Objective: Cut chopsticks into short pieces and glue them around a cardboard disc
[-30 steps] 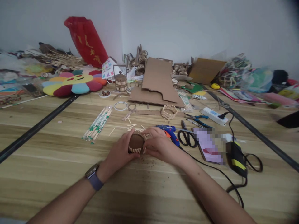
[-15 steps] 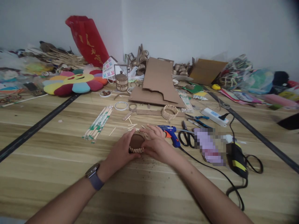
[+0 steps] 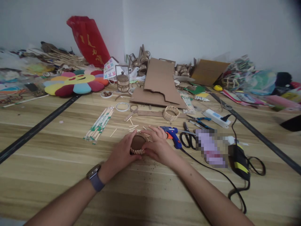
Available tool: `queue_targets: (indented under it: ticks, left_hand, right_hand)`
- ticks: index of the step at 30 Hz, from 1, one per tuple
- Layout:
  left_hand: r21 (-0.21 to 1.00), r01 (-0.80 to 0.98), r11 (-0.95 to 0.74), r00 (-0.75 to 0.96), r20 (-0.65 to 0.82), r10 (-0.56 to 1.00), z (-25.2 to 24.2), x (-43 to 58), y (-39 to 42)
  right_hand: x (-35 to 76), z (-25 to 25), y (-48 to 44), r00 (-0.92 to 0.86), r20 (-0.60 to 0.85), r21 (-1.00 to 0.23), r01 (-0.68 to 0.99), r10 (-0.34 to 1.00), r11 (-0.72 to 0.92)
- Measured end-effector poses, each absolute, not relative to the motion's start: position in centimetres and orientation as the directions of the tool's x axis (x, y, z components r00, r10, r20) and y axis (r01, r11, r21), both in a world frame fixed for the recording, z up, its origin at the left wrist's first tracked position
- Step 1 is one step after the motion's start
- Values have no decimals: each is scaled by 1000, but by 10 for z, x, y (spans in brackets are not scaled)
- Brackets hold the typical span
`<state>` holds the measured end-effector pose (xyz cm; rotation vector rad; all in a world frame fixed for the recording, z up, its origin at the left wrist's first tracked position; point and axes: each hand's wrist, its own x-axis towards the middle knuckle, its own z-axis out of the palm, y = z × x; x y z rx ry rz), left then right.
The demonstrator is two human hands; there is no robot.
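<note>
Between my two hands is a small round basket, its brown cardboard disc ringed by short wooden stick pieces. My left hand wraps round its left side, with a watch on that wrist. From the right, my right hand grips the rim, thumb at the front and fingers over the far edge. Part of the ring is hidden by the fingers. Just beyond lie loose cut sticks. A blue glue gun rests right beside my right hand, and black-handled scissors lie past it.
Behind stand a stick ring, cardboard sheets and a finished lidded bucket. Packed sticks lie left. To the right are pliers, a power strip and a black-yellow tool with its cord.
Both hands keep their hold on the basket in nearly the same place. Only a very slight shift of the whole view shows.
</note>
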<state>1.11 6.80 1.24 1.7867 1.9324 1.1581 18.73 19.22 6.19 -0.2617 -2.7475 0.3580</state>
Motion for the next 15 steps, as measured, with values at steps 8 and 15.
queue_targets:
  ticks: [8,15]
  left_hand:
    - [676,731,-89,-194,330,924,13,11,68]
    - [686,721,-98,-167,310,936,15,7,68]
  right_hand:
    - [188,58,194,-903,374,-274,110,211,955]
    - [188,58,192,-907,357,-243,141,224,960]
